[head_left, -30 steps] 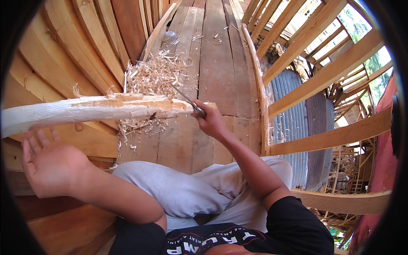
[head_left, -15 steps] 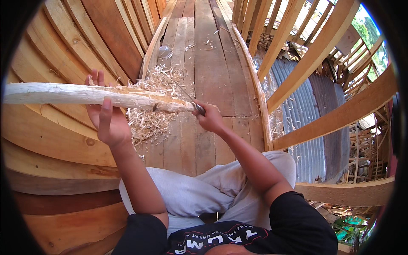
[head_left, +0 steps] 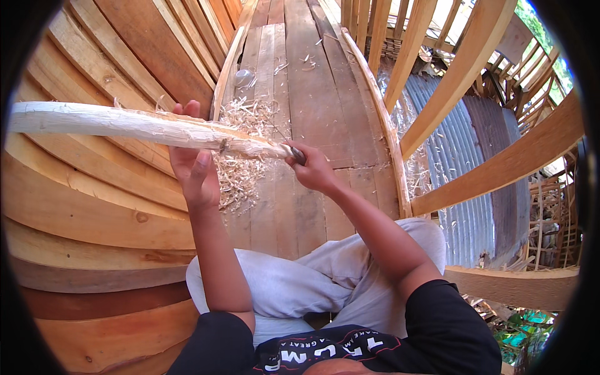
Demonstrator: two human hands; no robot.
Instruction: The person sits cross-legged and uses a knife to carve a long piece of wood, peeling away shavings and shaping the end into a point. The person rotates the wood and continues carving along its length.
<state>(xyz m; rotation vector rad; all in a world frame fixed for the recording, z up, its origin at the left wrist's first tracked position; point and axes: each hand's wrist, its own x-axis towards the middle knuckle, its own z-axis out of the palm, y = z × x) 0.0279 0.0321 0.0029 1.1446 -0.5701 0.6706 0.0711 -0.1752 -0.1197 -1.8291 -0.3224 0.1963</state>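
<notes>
A long, pale peeled wooden pole [head_left: 125, 120] reaches in from the left and ends near the middle, its right part rough and yellowish-brown. My left hand [head_left: 197, 167] cradles it from below, thumb on the near side and fingers straight up behind it, in a loose hold. At the pole's right end, my right hand [head_left: 314, 167] is closed round the dark handle of a knife [head_left: 299, 154]. The thin blade shows only faintly beyond the pole's tip. Whether my right fingers also touch the pole, I cannot tell.
Curled wood shavings [head_left: 237, 181] lie heaped on the plank floor [head_left: 319, 94] beyond my left hand. A small clear container [head_left: 244, 78] sits farther off. Wooden boards [head_left: 94, 187] line the left side; slanted wooden bars [head_left: 459, 75] stand at right, with corrugated metal sheets [head_left: 465, 162] past them.
My left hand has slid along the pole toward its right end. The pole's near end has risen slightly in view, and my right hand has shifted slightly right with the knife.
</notes>
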